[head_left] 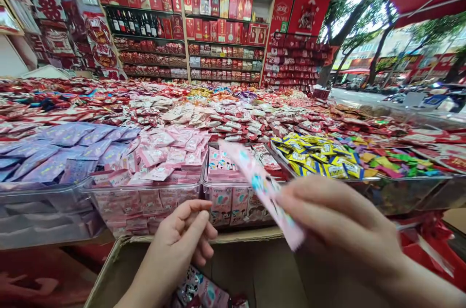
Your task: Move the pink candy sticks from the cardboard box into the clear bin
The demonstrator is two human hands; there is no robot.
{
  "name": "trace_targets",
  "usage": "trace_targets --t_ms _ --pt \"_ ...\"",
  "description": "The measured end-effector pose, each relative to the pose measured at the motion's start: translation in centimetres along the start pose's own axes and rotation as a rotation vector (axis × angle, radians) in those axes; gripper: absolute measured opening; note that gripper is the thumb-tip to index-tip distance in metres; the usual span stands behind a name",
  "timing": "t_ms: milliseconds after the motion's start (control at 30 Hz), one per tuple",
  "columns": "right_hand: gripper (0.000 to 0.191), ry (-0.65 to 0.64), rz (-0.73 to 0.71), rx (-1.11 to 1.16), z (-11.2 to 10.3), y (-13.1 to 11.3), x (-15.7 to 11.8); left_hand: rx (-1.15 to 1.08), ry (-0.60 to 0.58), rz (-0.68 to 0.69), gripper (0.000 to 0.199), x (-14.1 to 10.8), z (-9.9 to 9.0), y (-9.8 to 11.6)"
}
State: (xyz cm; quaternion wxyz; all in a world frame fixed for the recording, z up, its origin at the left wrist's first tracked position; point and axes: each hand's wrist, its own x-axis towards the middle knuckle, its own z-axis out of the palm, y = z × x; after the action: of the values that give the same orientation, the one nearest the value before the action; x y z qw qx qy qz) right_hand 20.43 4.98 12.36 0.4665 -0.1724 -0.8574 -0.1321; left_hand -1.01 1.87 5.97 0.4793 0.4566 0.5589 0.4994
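My right hand (338, 225) pinches a long pink candy packet (259, 184) with blue and black print, somewhat blurred and tilted. Lower left of it, my left hand (176, 242) hovers over the open cardboard box (251, 236), fingers loosely curled and apart, with nothing visible in them. Inside that box lie several shiny pink and dark packets (204, 288), partly covered by the left hand. Behind the held packet stands a clear plastic bin (233, 185) with small pink-and-blue packets (220, 160) and red-and-white ones.
To the left are bins of pink packets (171, 152) and lilac packets (91, 140). Yellow-and-blue sweets (316, 155) and multicoloured sweets (393, 160) fill bins on the right. Farther back, shelves (187, 16) hold bottles and red boxes. A street (358, 94) shows at right.
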Motion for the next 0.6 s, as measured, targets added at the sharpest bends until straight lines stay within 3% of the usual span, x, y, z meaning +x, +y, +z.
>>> trace_targets --t_ms 100,233,400,600 --pt "0.013 0.048 -0.108 -0.109 2.9 4.2 2.4 0.080 -0.002 0.002 0.031 -0.3 0.3 -0.4" --pt "0.021 -0.212 -0.165 -0.222 7.9 8.3 4.3 0.119 0.036 0.026 0.028 -0.7 0.6 -0.6" --pt "0.020 -0.557 -0.112 -0.366 10.5 9.1 5.2 0.132 0.017 0.041 0.025 -0.7 0.4 -0.6" --pt "0.015 -0.769 -0.044 -0.233 10.4 9.0 5.5 0.219 -0.008 0.134 0.022 -0.6 0.3 -1.1"
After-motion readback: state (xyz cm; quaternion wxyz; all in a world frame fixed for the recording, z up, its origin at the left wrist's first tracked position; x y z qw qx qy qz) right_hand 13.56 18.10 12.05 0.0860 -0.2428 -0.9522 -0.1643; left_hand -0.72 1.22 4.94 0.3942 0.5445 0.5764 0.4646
